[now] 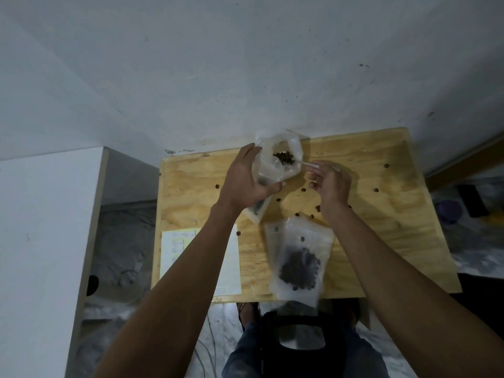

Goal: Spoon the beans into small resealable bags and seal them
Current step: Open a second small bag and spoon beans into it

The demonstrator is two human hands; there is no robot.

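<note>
Beans point(284, 157) in held-open bag point(275, 159), near table's point(381, 214) far edge.

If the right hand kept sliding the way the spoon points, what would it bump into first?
Most likely the open bag that the left hand holds up. The right hand aims the clear spoon at its mouth, where beans show. Depth is hard to judge.

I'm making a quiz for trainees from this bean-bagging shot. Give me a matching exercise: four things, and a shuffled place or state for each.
Things:
1. left hand
2. right hand
3. filled bag
4. paper sheet

States:
A. lies flat near the table's front edge, holding beans
B. pinches a clear spoon
C. grips the open bag
D. lies partly under the left forearm

Pairs: 1-C, 2-B, 3-A, 4-D
</note>
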